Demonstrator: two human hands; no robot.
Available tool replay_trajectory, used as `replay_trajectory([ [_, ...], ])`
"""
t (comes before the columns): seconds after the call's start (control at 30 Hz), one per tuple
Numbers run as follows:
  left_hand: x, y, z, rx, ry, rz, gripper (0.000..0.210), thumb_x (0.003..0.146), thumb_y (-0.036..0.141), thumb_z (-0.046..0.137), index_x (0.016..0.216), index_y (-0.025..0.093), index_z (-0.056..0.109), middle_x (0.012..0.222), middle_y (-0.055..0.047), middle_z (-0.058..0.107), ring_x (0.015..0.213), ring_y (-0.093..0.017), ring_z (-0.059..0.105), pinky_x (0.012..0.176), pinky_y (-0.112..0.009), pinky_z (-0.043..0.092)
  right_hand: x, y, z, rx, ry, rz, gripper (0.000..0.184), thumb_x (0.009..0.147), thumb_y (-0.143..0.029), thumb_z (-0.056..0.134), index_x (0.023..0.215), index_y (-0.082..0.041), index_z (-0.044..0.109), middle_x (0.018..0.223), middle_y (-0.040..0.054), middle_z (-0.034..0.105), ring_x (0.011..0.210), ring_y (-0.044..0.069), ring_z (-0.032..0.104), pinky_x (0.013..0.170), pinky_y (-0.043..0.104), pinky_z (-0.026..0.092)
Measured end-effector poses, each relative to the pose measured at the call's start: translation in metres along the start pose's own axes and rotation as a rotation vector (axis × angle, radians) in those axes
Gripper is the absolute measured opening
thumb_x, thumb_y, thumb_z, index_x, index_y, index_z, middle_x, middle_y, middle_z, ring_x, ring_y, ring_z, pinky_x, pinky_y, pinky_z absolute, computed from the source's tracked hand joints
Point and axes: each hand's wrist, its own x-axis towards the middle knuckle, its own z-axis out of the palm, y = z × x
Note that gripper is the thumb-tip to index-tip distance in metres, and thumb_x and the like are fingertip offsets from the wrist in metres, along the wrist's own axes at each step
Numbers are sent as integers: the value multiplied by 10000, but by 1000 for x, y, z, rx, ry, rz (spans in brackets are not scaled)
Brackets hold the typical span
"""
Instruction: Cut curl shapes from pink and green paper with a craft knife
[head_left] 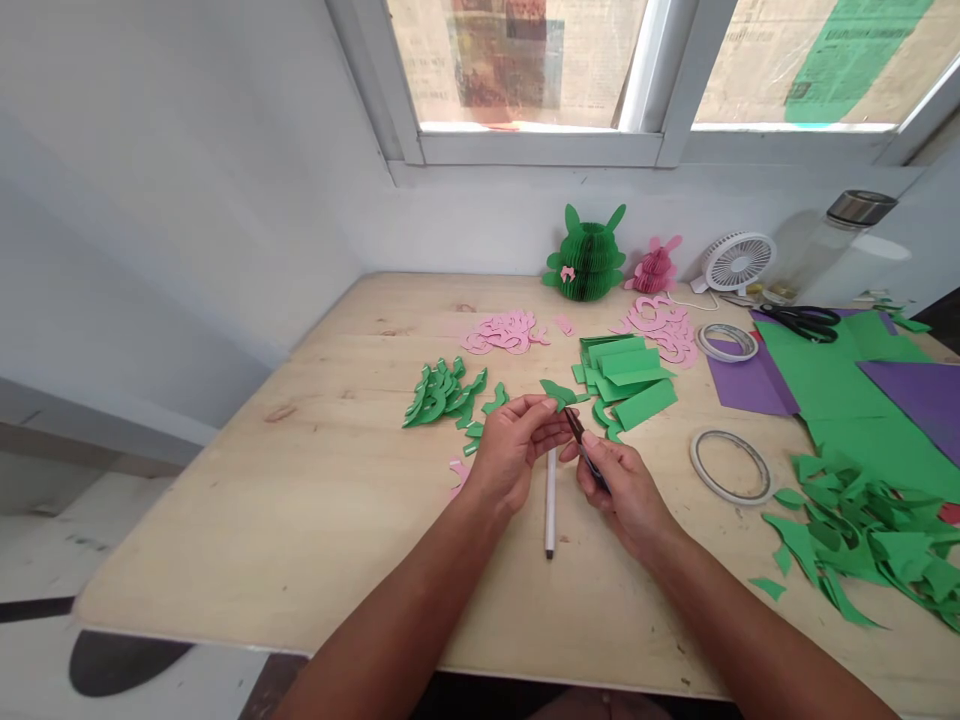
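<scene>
Your left hand (516, 450) pinches a green paper cutout (559, 393); your right hand (621, 487) curls its fingers around scissors (587, 452). Far right stands a lidded bottle (819, 248), contents unclear.

Left hand (514, 450) pinches green paper piece (559, 392); right hand (621, 488) holds scissors (584, 446).

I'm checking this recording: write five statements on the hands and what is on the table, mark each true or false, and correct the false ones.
1. The right hand holds scissors. True.
2. The left hand holds a pink piece. False: it holds a green piece.
3. The pen lies on the table. True.
4. The pink figure stands between the green figure and the fan. True.
5. The green figure is the smaller one. False: it is larger.
</scene>
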Motion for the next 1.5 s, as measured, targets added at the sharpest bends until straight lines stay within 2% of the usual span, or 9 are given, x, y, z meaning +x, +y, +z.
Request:
replay_trajectory([
  [0.83,-1,-1,-2,45,-30,-13,252,623,289,808,735,138,641,738,-71,728,680,-159,682,737,-289,529,-1,-4,-1,32,14,20,493,719,-647,657,707,-157,605,449,-62,420,398,49,226,401,225,103],
  [1.1,0,-1,-1,-27,-104,-51,234,637,258,801,719,151,610,749,-68,735,689,-161,685,716,-269,513,0,-2,-3,151,-34,71,399,732,-543,697,762,-151,629,460,-74,438,366,33,221,401,228,86],
  [1.5,1,-3,-1,-78,-135,-99,223,656,236,795,727,153,601,783,-68,738,691,-159,679,701,-266,497,0,-3,-2,177,-18,81,389,706,-534,717,744,-161,616,446,-82,422,365,35,215,402,231,78],
])
